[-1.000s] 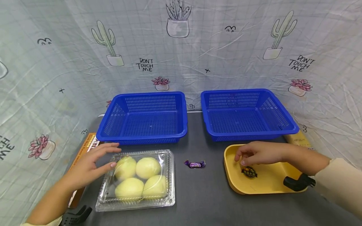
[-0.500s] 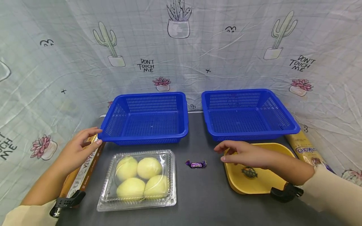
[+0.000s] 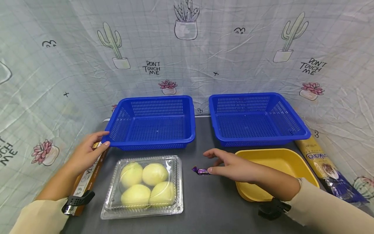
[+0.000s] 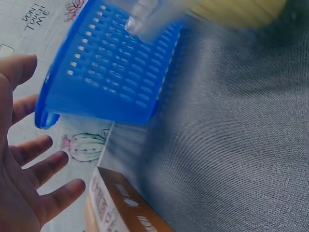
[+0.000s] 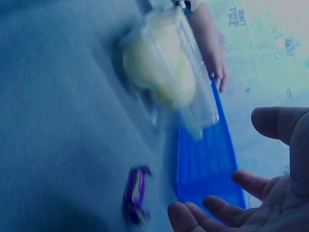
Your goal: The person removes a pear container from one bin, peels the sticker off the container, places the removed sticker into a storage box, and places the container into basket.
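My left hand is at the near left corner of the left blue basket. In the left wrist view its fingers spread apart, beside the basket rim; whether they touch it I cannot tell. Below that hand stands a long orange and white box. A small purple wrapped candy lies on the dark table, partly covered by the thumb of my right hand. The right wrist view shows this hand's fingers apart with nothing between them, and the candy lies separate from them.
A clear plastic clamshell of round pale yellow fruit sits front left. The yellow tray lies under the right forearm. Behind it is the right blue basket. A yellow and blue packet lies at the far right, by the cloth backdrop.
My right hand has moved left from over the yellow tray to the candy. My left hand has gone from above the clamshell to the left basket's corner.
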A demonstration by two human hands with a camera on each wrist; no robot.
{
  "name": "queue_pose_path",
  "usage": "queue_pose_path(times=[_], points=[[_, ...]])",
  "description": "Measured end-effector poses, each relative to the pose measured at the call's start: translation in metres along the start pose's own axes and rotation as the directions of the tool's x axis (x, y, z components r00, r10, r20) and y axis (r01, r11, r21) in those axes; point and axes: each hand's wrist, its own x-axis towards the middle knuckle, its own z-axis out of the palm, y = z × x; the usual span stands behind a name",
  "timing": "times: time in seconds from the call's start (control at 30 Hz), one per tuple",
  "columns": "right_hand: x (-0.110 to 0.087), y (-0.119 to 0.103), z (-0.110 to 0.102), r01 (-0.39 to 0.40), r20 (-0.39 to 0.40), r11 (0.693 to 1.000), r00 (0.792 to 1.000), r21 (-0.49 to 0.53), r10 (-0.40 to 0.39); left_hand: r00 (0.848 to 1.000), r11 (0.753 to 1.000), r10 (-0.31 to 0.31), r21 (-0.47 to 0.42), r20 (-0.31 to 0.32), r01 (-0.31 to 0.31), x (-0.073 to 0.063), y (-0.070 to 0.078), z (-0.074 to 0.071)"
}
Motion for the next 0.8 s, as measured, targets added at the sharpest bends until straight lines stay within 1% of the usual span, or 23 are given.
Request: queue_pose_path(times=[0.13, 0.4, 0.57, 0.63, 0.8], points=[[0.006, 0.000, 0.016, 0.021, 0.024, 0.998, 0.999, 0.064, -0.023, 1.000, 1.000, -0.008, -0.006, 0.016, 0.008, 0.002, -0.003, 0.005], [0.021, -0.002, 0.046, 0.066, 0.014, 0.996, 0.998, 0.067, -0.067, 0.998, 0.999, -0.035, -0.024, 0.060, 0.036, 0.004, -0.009, 0.008], [0.035, -0.004, 0.065, 0.099, 0.002, 0.992, 0.995, 0.079, -0.100, 0.997, 0.998, -0.039, -0.040, 0.072, 0.042, 0.007, -0.012, 0.011], [0.041, -0.004, 0.073, 0.105, -0.016, 0.990, 0.994, 0.093, -0.104, 0.997, 0.998, -0.032, -0.059, 0.068, 0.037, 0.008, -0.012, 0.012], [0.051, -0.003, 0.092, 0.147, -0.111, 0.975, 0.985, 0.167, -0.129, 0.998, 0.995, -0.017, -0.099, 0.067, 0.024, 0.014, -0.010, 0.014]])
